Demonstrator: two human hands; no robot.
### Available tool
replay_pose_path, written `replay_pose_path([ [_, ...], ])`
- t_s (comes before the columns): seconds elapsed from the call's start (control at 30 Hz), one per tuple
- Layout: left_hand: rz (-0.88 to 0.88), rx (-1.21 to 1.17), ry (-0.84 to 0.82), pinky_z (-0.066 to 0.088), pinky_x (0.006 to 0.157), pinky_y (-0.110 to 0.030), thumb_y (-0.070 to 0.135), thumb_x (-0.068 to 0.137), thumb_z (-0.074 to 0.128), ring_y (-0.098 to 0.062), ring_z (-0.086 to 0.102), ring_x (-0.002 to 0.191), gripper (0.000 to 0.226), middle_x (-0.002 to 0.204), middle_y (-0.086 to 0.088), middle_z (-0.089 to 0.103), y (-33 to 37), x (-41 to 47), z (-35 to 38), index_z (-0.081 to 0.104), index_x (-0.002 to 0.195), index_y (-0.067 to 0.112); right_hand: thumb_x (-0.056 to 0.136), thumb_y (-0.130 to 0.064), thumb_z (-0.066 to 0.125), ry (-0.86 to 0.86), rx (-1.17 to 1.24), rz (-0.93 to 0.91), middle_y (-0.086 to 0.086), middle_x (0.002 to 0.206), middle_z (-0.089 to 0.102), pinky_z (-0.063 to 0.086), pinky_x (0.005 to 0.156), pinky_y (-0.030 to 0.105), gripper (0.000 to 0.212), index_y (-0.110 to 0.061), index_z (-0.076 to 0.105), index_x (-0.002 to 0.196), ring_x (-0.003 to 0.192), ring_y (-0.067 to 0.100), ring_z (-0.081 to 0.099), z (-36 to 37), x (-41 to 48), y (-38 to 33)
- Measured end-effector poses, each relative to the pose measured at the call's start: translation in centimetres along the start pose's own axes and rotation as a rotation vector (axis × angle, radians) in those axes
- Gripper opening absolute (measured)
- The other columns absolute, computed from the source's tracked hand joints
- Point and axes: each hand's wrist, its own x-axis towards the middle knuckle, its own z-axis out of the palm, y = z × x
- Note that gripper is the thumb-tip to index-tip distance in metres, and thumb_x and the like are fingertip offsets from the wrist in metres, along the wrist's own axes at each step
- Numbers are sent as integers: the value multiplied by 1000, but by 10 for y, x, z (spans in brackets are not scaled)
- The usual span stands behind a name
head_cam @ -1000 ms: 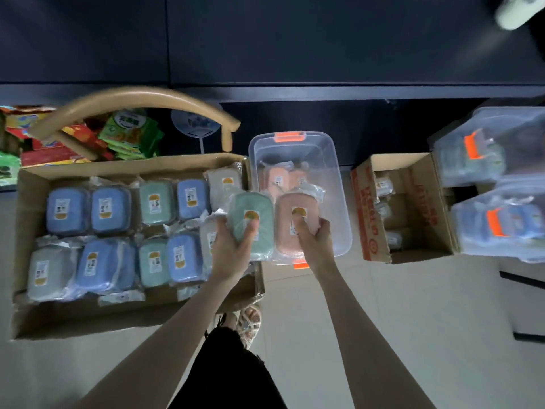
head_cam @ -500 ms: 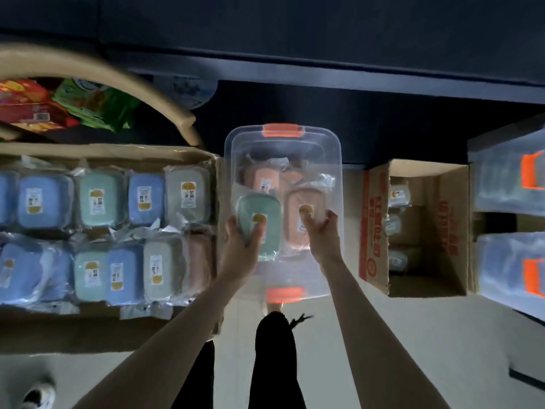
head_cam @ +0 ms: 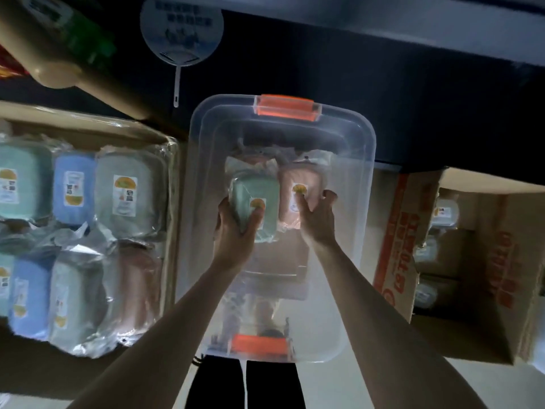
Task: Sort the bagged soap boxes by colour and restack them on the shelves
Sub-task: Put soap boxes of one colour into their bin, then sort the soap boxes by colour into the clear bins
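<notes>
Left carton [head_cam: 172, 246]: bagged soap boxes [head_cam: 126, 196] in blue, green, grey, pink.
Left hand [head_cam: 236, 234]: grip pinching the green soap box [head_cam: 259, 196], thumb on its label, inside the clear bin [head_cam: 368, 172].
Right hand [head_cam: 317, 219]: grip pinching the pink soap box [head_cam: 290, 178], just beside the green one, same bin.
Right carton [head_cam: 395, 231]: more bagged boxes, blurred.

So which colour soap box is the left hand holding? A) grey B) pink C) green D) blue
C: the left hand grips the green soap box, and the right hand holds the pink soap box beside it.
</notes>
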Motion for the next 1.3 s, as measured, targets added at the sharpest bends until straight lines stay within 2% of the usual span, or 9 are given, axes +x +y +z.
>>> replay_pose_path([
  [0.2, 68, 17, 50, 48, 81, -30, 36, 89, 63, -27, 60, 106, 60, 121, -10, 58, -8, 11, 1, 40, 135, 5, 97, -43, 48, 56, -87, -61, 17, 129, 53, 34, 83, 26, 52, -2, 47, 130, 117, 30, 50, 5, 20, 3],
  [0.33, 63, -5, 17, 52, 86, -45, 32, 89, 63, -28, 59, 106, 57, 120, -11, 58, -3, 10, -3, 41, 135, 6, 98, -47, 46, -14, -123, 14, 19, 142, 44, 34, 98, 33, 65, -2, 32, 143, 128, 33, 44, -2, 15, -5],
  [0.47, 76, 43, 7, 51, 85, -45, 40, 89, 62, -30, 58, 106, 57, 116, -10, 61, 2, 3, -13, 45, 133, 8, 97, -40, 52, 55, -105, -70, 14, 156, 26, 23, 113, 35, 73, -3, 20, 151, 142, 28, 28, -10, -7, -16],
  [0.6, 102, 52, 2, 51, 78, -32, 60, 81, 54, -22, 63, 96, 63, 109, -2, 65, 12, -19, -31, 51, 128, 17, 93, -31, 61, 22, 82, -139, 8, 137, 52, 44, 88, 18, 50, -9, 47, 136, 117, 20, 55, -19, -41, -24],
  [0.73, 117, -4, -69, 46, 55, -10, 59, 80, 57, -2, 63, 74, 55, 89, 17, 64, 30, -52, -50, 47, 118, 20, 89, -32, 66, -145, 431, -19, 11, 127, 59, 55, 86, 32, 53, -15, 46, 135, 111, 24, 61, -35, -83, -36],
  [0.9, 220, -33, -146, 44, 55, -11, 61, 78, 60, 7, 61, 76, 47, 89, 17, 62, 58, -106, -73, 45, 106, 25, 84, -31, 72, -167, 583, -76, 5, 124, 56, 53, 59, 15, 66, -33, 36, 139, 107, 21, 62, -77, -151, -45],
  [1.0, 284, -24, -207, 42, 65, -13, 60, 79, 54, -7, 63, 88, 48, 104, 6, 60, 75, -140, -77, 53, 114, 27, 82, -24, 74, -150, 605, -94, 7, 121, 56, 54, 57, 18, 52, -35, 48, 126, 97, 16, 65, -109, -188, -41],
  [1.17, 225, -124, -269, 48, 93, -33, 65, 64, 63, -16, 52, 111, 82, 123, -3, 48, 101, -188, -72, 45, 130, 20, 85, -19, 72, -42, 692, -68, 17, 118, 57, 55, 57, 22, 28, -30, 60, 108, 86, 15, 68, -155, -241, -16],
  [1.3, 55, -368, -413, 59, 75, -44, 32, 72, 81, -15, 67, 94, 79, 130, -6, 49, 126, -236, -47, 33, 134, 16, 86, -18, 70, 88, 784, -90, 14, 117, 59, 57, 61, 25, 25, -31, 57, 104, 92, 18, 68, -195, -276, 8],
])
